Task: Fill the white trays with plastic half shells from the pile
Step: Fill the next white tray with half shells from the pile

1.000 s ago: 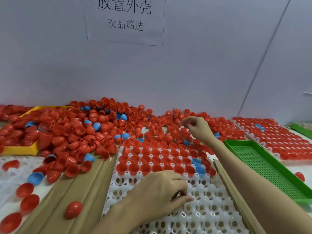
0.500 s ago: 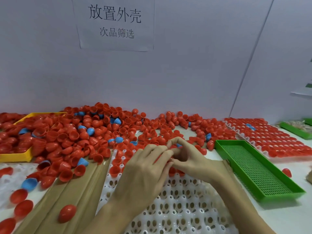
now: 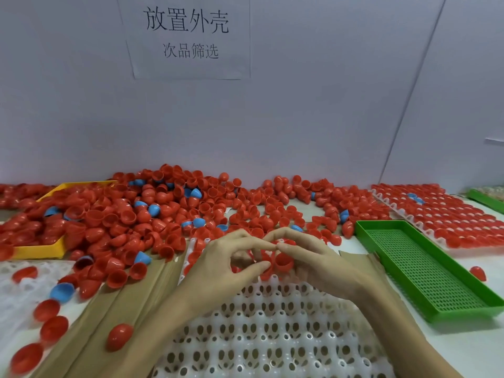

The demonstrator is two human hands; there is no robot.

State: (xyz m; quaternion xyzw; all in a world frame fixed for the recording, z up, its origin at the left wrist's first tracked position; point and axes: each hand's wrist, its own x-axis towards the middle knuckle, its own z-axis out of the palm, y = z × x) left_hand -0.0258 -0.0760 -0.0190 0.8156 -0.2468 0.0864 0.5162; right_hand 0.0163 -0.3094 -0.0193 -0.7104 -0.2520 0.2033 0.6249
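Head view: both hands meet over the white moulded plastic tray (image 3: 272, 336). The right hand (image 3: 321, 261) pinches a glossy red plastic half shell (image 3: 283, 261), rim up; the left hand (image 3: 218, 268) curls its fingers toward it, grip unclear. The red shell pile (image 3: 163, 214) lies behind against a grey wall (image 3: 300, 118).

White table (image 3: 354, 245) bearing a pile of red and blue plastic half shells (image 3: 169, 214), a white moulded cell tray (image 3: 272, 336) on brown cardboard sheets (image 3: 90, 323), a yellow plastic tray (image 3: 41, 251), an empty green perforated plastic tray (image 3: 425, 271), and a shell-filled white tray (image 3: 447, 214).

Green tray (image 3: 425, 271); yellow tray (image 3: 41, 251); wall sign (image 3: 188, 36)
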